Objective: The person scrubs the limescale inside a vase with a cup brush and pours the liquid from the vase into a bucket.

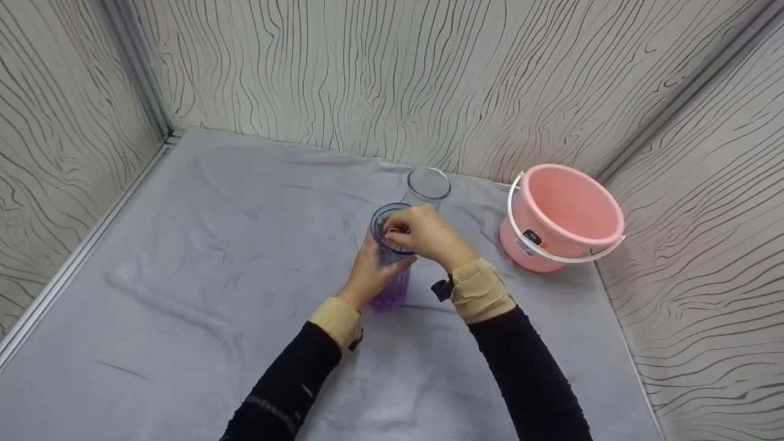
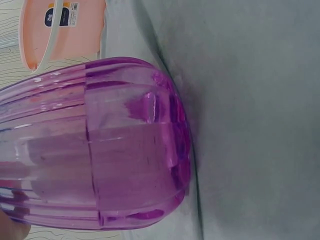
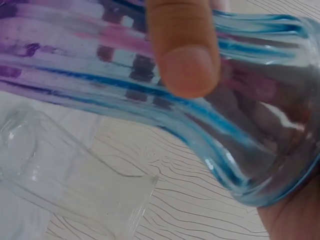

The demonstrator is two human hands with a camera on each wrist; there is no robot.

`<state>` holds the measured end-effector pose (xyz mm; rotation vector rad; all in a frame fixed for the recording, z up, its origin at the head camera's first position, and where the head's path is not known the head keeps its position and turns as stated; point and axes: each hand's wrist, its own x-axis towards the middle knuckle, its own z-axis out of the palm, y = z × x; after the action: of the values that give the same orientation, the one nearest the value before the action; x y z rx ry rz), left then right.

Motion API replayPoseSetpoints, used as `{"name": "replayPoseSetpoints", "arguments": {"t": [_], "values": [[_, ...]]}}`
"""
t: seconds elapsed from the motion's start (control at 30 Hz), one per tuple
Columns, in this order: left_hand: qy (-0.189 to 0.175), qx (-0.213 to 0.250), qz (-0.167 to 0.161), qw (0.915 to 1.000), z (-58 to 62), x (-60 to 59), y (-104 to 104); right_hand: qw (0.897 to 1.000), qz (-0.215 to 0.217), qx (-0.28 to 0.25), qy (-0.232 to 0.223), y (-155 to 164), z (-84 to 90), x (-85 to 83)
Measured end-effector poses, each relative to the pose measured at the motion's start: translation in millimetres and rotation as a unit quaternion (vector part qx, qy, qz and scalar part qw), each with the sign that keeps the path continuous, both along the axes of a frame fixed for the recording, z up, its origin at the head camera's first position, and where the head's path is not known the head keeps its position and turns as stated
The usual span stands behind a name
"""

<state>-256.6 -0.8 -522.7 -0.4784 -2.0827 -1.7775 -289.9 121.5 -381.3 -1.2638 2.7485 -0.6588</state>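
Observation:
A ribbed glass vase (image 1: 392,293), blue at its flared mouth and purple at its base, is upright in the head view. Its purple base (image 2: 135,150) fills much of the left wrist view. My left hand (image 1: 369,272) grips the vase around its neck, thumb on the near side. At the mouth, my right hand (image 1: 432,236) has curled fingers dipped inside the rim, pinching what looks like a thin pink thing. A blurred pink streak (image 3: 125,40) shows through the glass in the right wrist view; its kind is unclear.
Just behind the coloured vase stands a clear glass vase (image 1: 429,184), close to the back wall. A pink bucket (image 1: 539,248) with a white handle sits at the right. Wrinkled grey cloth (image 1: 184,257) covers the table, with patterned panels around it.

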Motion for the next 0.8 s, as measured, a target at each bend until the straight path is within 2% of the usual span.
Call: {"name": "replayPoseSetpoints", "arguments": {"t": [0.27, 0.4, 0.7, 0.8], "values": [[-0.003, 0.001, -0.006, 1.0, -0.2, -0.4, 0.1, 1.0, -0.008, 0.022, -0.011, -1.0, -0.6, 1.0], [0.003, -0.001, -0.004, 1.0, 0.6, -0.7, 0.6, 1.0, -0.009, 0.028, 0.01, -1.8, -1.6, 1.8], [0.007, -0.013, 0.012, 0.9998, 0.4, 0.7, 0.1, 0.998, -0.012, -0.008, 0.062, 0.0, -6.3, 3.8], [0.008, -0.015, 0.011, 0.9998, -0.7, 0.1, 0.4, 0.997, -0.01, 0.0, 0.074, -0.2, -5.8, 4.7]]}}
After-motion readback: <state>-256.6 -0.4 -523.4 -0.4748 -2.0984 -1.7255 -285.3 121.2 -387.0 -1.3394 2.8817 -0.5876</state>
